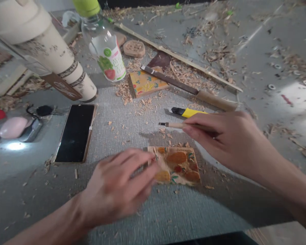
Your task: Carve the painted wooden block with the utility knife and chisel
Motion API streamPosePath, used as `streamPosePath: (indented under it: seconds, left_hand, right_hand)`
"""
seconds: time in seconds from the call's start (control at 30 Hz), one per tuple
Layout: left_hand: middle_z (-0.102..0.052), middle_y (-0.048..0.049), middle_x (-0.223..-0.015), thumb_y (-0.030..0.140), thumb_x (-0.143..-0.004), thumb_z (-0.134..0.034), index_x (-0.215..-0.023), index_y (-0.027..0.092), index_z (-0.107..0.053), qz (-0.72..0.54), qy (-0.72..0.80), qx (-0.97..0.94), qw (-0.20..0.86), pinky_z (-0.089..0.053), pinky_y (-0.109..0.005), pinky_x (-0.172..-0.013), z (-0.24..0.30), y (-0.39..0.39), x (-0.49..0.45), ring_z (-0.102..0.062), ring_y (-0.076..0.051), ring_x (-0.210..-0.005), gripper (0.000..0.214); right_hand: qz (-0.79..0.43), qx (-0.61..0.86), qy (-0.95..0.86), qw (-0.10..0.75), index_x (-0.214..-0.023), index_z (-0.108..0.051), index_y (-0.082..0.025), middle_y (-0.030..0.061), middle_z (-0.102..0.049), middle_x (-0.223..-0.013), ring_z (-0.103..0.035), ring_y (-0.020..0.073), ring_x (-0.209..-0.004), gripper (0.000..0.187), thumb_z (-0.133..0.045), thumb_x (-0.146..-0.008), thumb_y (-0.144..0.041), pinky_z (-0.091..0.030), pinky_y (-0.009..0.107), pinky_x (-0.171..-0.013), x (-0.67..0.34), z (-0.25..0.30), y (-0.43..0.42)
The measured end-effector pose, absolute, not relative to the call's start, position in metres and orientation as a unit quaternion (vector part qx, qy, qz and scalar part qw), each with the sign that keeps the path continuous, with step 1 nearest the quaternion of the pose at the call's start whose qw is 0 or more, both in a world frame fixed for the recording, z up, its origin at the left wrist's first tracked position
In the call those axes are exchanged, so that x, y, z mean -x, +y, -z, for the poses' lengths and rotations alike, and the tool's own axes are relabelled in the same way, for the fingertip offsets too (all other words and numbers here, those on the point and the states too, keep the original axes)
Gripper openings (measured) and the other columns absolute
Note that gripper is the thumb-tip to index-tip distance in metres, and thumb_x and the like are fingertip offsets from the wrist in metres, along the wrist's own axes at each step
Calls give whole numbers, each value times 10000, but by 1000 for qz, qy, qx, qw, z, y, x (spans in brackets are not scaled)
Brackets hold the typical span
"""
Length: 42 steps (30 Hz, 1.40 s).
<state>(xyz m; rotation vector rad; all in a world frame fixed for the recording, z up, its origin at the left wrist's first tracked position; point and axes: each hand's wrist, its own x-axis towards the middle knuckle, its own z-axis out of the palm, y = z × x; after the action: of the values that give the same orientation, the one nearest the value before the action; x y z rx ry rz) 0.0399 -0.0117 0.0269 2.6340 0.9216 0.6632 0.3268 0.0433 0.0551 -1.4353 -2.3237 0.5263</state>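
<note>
Right hand (226, 141) pinches the carving tool (175, 125), tip beyond the painted wood panel (177, 166). Panel lies on bench (117, 132); left hand (119, 182) at its left edge, blurred, can't tell if gripping.

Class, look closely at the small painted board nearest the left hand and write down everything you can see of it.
The painted board is a flat, roughly rectangular piece that looks like wood. Its upper face shows orange-brown ovals, a red spot and green leaf shapes, with pale, bare-looking patches between them. It lies face up on the grey textured surface, with wood chips scattered around. The left hand's fingers cover part of its left end; blur hides whether they touch it.
</note>
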Motion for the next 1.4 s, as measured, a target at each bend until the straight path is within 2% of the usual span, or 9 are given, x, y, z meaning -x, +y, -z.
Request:
streamPosePath:
  seconds: [0.07,0.2,0.4,0.67,0.83,1.0,1.1,1.2,1.4]
  left_hand:
    - [-799,-107,-1168,214,-1063,-603,-1308,176,-696,-223,395,-878,153,-681,-432,-832,-27,-6,-40,-777,-261,-1008,264]
    - [-785,-121,-1176,302,-1027,-689,-1263,151,-700,-207,454,-846,187,-653,-491,-890,-24,7,-49,-767,-304,-1047,280]
    - [-763,-22,-978,215,-981,-722,-979,208,-757,-188,478,-827,229,-569,-355,-777,-23,18,-59,-732,-211,-885,35]
    - [-744,0,-865,76,-990,-644,-900,182,-748,-261,457,-808,265,-510,-285,-723,-17,21,-56,-686,-136,-782,174]
    - [-723,-16,-865,116,-1026,-586,-929,176,-732,-253,465,-814,238,-496,-294,-693,-15,20,-55,-665,-148,-777,185]
    - [-750,-58,-1008,248,-994,-705,-1072,174,-764,-224,461,-829,224,-542,-425,-843,-13,17,-58,-703,-243,-922,123]
    - [-747,-36,-991,233,-998,-716,-1016,203,-769,-210,483,-813,249,-528,-425,-847,-14,17,-63,-700,-236,-920,63]
    - [-731,-14,-946,203,-992,-716,-963,215,-764,-210,520,-778,285,-527,-393,-817,-17,17,-66,-690,-208,-878,58]
    - [-716,11,-925,119,-916,-753,-1032,239,-763,-287,552,-717,315,-554,-348,-784,-18,9,-65,-683,-172,-838,167]
  right_hand:
    - [-186,506,-817,204,-893,-741,-232,-26,-626,-625,-471,116,-510,279,-584,-1087,-358,-335,306,-535,-324,-48,45]
    - [-195,495,-817,225,-866,-730,-226,-34,-625,-628,-467,100,-510,294,-576,-1092,-335,-358,287,-542,-320,-36,45]
    - [-225,490,-811,226,-914,-754,-222,-35,-648,-639,-488,105,-527,269,-572,-1085,-321,-379,274,-544,-326,-30,42]
    - [-260,525,-779,224,-935,-771,-223,-25,-706,-698,-559,118,-572,274,-577,-1078,-352,-408,282,-551,-335,-27,42]
    - [-260,530,-776,220,-946,-773,-228,-22,-724,-726,-582,124,-602,261,-589,-1074,-362,-426,288,-572,-336,-24,42]
    - [-262,533,-775,218,-940,-766,-234,-34,-682,-674,-530,120,-567,274,-583,-1082,-381,-393,286,-545,-336,-23,43]
    - [-269,526,-780,205,-923,-747,-236,-36,-655,-648,-512,119,-541,292,-575,-1087,-406,-377,285,-533,-335,-23,40]
    - [-246,522,-800,163,-891,-671,-240,-34,-640,-660,-517,130,-537,283,-690,-1020,-491,-349,288,-526,-332,-20,31]
    - [-178,479,-845,156,-900,-562,-233,40,-660,-962,-609,170,-743,454,-804,-931,-616,-407,289,-586,-323,-14,18]
